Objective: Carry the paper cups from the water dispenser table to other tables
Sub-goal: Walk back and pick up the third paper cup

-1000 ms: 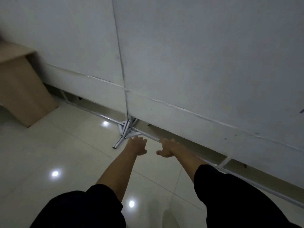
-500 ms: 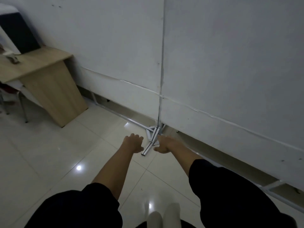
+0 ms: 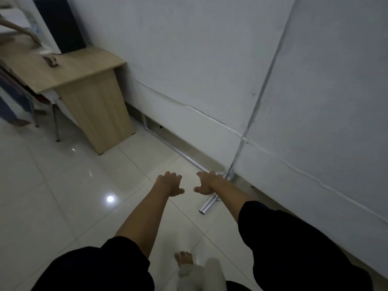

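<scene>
Swung nearer: light wooden desk (image 3: 69, 72) far left of spread, empty left hand (image 3: 169, 183); right hand (image 3: 206, 183) likewise, beside white partition's edge (image 3: 241, 141).

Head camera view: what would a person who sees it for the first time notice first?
Two bare forearms stretch forward in the centre, the left hand and the right hand empty with fingers loosely spread above the glossy tiled floor. A wooden desk stands at upper left against a white partition wall. A bare foot shows at the bottom edge.
</scene>
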